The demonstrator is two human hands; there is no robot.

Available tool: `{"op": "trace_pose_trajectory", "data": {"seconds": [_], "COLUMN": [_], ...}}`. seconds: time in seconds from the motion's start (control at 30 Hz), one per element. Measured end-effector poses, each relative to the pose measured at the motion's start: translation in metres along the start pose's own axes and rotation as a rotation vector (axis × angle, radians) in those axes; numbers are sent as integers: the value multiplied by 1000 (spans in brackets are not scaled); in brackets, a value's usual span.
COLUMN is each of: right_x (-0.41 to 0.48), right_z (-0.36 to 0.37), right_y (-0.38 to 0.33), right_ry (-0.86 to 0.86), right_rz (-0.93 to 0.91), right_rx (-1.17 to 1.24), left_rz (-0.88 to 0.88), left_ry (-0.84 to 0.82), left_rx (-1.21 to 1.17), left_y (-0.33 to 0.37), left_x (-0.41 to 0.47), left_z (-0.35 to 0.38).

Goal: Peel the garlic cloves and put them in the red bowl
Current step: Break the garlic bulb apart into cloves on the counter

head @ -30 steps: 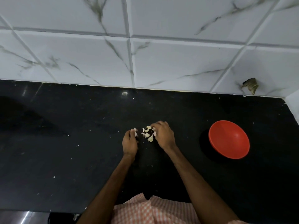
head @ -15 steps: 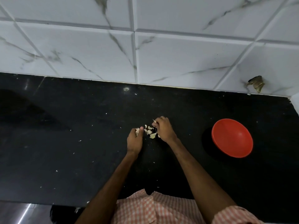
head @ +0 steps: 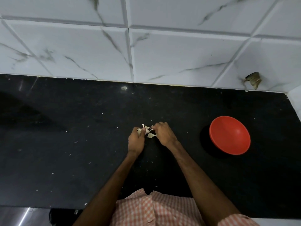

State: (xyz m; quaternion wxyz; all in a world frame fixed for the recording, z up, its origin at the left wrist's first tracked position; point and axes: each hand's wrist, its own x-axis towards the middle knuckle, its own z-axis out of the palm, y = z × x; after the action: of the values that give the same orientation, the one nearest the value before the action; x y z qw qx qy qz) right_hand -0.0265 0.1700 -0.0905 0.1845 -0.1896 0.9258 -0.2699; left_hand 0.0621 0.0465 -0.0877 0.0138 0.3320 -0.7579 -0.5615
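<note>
Several unpeeled garlic cloves [head: 149, 133] lie in a small cluster on the black counter [head: 81, 144]. My left hand [head: 136, 141] sits at the cluster's left side with its fingers curled round a garlic clove [head: 139, 131]. On the right side, my right hand [head: 163, 135] has its fingers curled and pinches at the cloves; what it holds is hidden under the fingers. An empty red bowl [head: 229, 135] stands on the counter well to the right of both hands.
A white marbled tile wall [head: 146, 46] runs behind the counter, with a brownish chipped spot [head: 254, 79] low at the right. Small white skin flecks dot the counter. A side wall closes the far right corner.
Both hands stay at the garlic cluster. The left hand has taken a clove between its fingertips and the right fingers have shifted slightly over the pile.
</note>
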Motion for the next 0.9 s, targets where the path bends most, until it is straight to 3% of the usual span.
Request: {"op": "trace_pose_trajectory", "data": {"seconds": [0.37,0.57,0.8,0.9], "right_x": [-20,-26,-33,-32], "right_z": [3,15,10,11], "right_y": [-7,-17,-21,-23], "right_ry": [127,-29,84,23], "right_rz": [-253,-241,-154,-111], "right_rx": [-290,-408,-132,-99], "left_rz": [-73,-66,-34,-23], "left_ry": [60,31,17,-4], "left_rx": [-89,-50,-33,-54], "left_y": [-12,-11,-9,-7], "left_x": [5,3,1,0], "left_z": [-9,-7,-7,-4]}}
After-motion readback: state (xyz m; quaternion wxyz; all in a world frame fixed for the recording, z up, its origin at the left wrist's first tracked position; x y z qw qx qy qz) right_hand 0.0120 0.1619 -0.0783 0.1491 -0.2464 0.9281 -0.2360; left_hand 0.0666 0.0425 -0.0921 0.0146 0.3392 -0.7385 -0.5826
